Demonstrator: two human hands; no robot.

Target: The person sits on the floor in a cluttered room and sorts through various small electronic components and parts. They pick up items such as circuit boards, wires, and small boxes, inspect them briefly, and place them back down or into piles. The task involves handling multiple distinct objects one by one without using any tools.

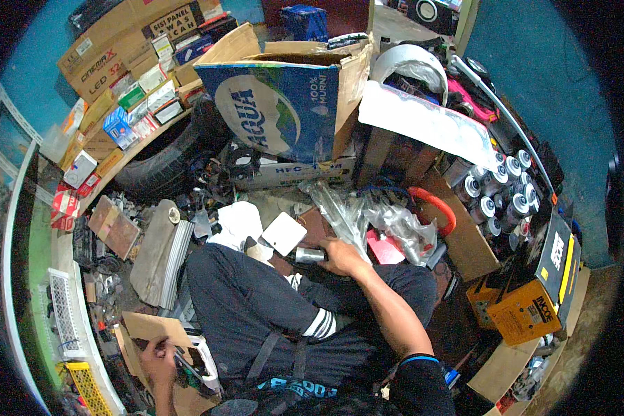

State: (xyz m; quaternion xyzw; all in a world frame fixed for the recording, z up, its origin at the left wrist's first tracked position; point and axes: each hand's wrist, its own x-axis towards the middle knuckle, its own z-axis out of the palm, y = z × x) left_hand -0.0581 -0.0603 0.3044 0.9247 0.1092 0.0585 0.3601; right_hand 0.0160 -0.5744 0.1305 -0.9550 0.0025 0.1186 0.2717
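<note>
My right hand (pixel 342 258) is closed around the end of a short silver metal cylinder (pixel 309 255) in front of my crossed legs. Just beyond the cylinder lies a white square plate (pixel 284 233), with crumpled white paper (pixel 239 221) to its left. Clear plastic bags (pixel 338 213) and a pink packet (pixel 385 248) lie past my right hand. At the lower left, my left hand (pixel 158 359) reaches into an open cardboard box (pixel 156 327). Its fingers are curled beside a dark slim object (pixel 187 364); whether they grip it is unclear.
A large blue carton (pixel 281 109) stands ahead, beside a tyre (pixel 171 156). Small product boxes (pixel 119 127) crowd the shelf at left. Several spray cans (pixel 499 187) fill a carton at right, near a black and yellow battery box (pixel 530 296). A grey finned part (pixel 161 255) lies left of my knee.
</note>
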